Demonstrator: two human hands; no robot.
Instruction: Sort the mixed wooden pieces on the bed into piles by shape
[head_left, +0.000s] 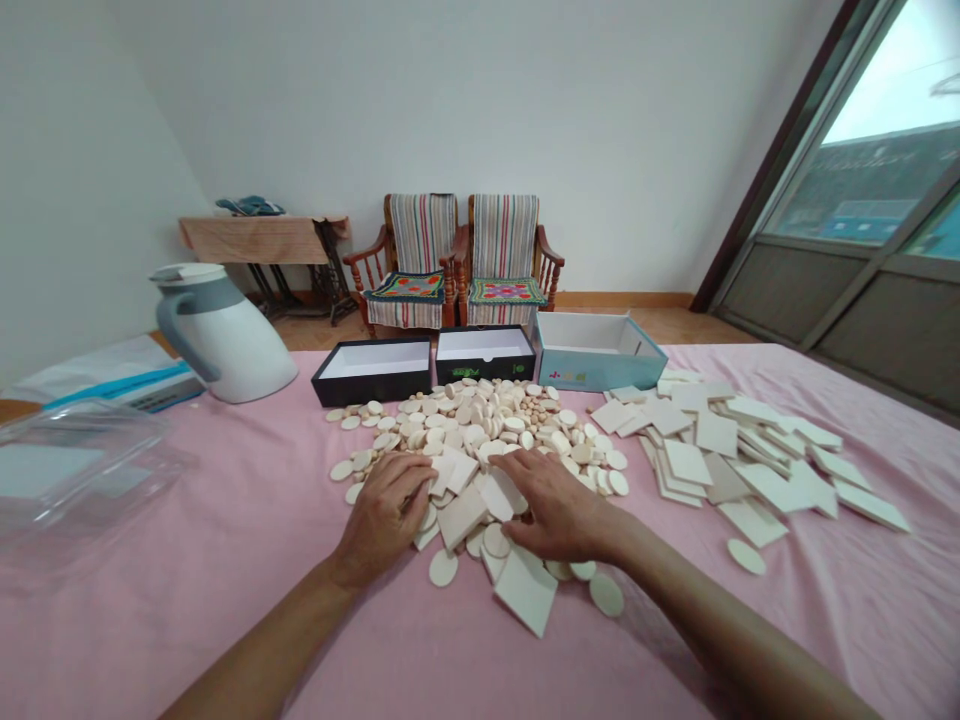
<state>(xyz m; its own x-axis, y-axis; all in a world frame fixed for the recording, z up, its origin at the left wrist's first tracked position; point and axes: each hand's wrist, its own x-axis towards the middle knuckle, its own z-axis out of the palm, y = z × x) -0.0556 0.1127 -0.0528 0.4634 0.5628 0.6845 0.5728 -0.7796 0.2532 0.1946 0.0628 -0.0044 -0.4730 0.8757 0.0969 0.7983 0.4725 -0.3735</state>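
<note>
A heap of pale wooden discs and small beads (469,415) lies mid-table, with square wooden tiles (461,515) on its near side. My left hand (386,510) is at the heap's left edge, fingers curled against a small square tile; whether it grips the tile is unclear. My right hand (551,500) rests on the right part, thumb and fingers apart over a tile (501,495). A larger square tile (527,590) lies nearer me, below the right hand.
Behind the heap stand two black boxes (375,388) and a light blue box (600,375). More square tiles (716,435) are piled at right. At left are a white jug (232,340) and clear plastic trays (75,470) on the pink cloth (247,480).
</note>
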